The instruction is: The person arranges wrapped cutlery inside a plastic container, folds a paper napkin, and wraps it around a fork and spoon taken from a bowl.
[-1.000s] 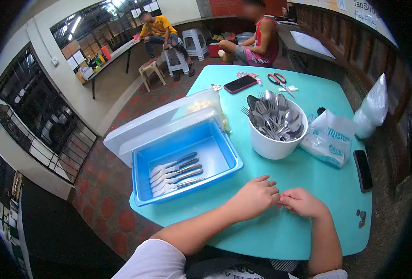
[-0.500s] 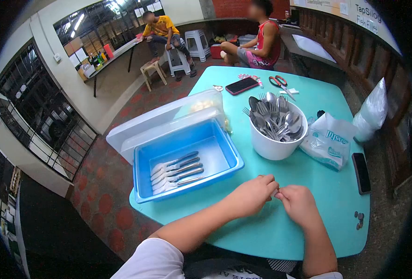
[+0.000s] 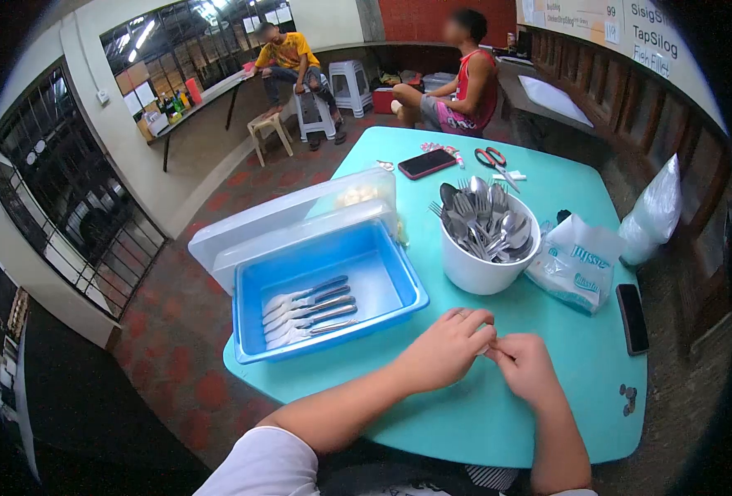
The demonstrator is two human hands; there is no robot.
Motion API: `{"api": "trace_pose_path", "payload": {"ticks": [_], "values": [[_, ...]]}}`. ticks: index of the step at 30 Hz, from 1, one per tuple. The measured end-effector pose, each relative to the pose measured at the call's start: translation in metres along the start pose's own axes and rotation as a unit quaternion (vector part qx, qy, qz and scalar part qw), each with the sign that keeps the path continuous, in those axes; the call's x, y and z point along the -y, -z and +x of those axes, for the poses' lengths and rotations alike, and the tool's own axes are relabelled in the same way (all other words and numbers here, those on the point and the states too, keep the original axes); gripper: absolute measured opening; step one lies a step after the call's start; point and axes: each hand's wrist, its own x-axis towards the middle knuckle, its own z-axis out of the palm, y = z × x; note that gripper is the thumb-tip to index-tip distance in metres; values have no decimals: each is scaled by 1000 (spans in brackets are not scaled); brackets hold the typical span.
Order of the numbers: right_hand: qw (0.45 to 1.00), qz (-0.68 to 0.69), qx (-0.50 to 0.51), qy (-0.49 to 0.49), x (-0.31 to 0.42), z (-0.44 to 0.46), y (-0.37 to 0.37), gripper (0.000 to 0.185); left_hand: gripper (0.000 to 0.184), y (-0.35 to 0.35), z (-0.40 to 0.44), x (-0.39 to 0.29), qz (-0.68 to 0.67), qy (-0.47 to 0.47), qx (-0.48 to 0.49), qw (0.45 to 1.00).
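My left hand (image 3: pixel 450 347) and my right hand (image 3: pixel 524 364) meet over the near part of the table, fingers closed and pinching together. A small pale bit shows between the fingertips; most of it is hidden, so its kind is unclear. Beyond them stands a white bucket (image 3: pixel 483 277) packed with spoons and forks (image 3: pixel 483 217). To the left, a blue plastic tub (image 3: pixel 374 264) holds several pieces of cutlery (image 3: pixel 308 310), their heads wrapped in white tissue and their handles bare. A tissue pack (image 3: pixel 577 264) lies right of the bucket.
A clear lid (image 3: pixel 291 219) leans behind the tub. On the turquoise table (image 3: pixel 432 430) lie a red-edged phone (image 3: pixel 428 164), scissors (image 3: pixel 498 165), a black phone (image 3: pixel 632 318) and coins (image 3: pixel 628 399). A filled plastic bag (image 3: pixel 653 215) stands at the right edge. Two people sit farther back.
The camera view has shifted slightly. Both hands stay together at nearly the same spot, with the fingers slightly moved. The tub and bucket are as before.
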Motion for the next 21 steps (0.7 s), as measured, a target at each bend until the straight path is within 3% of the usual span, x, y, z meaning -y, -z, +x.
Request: {"api": "trace_pose_path", "payload": {"ticks": [3, 6, 9, 11, 15, 18, 21], "values": [[991, -110, -53, 52, 10, -1, 1, 12, 21, 4, -6, 2, -25, 35, 86, 995], [987, -147, -35, 63, 8, -2, -4, 15, 23, 6, -7, 4, -24, 60, 151, 986], [995, -95, -11, 1, 12, -2, -3, 14, 20, 10, -3, 5, 14, 47, 172, 984], [998, 14, 27, -61, 7, -1, -1, 13, 17, 10, -3, 6, 50, 20, 164, 985], [971, 171, 70, -152, -2, 1, 1, 12, 19, 10, -4, 3, 82, -11, 98, 992], [997, -69, -16, -19, 15, 0, 2, 14, 21, 11, -3, 2, 70, 8, 62, 996], [980, -189, -53, 41, 24, -4, 1, 13, 22, 17, -1, -2, -10, 61, 76, 995]]}}
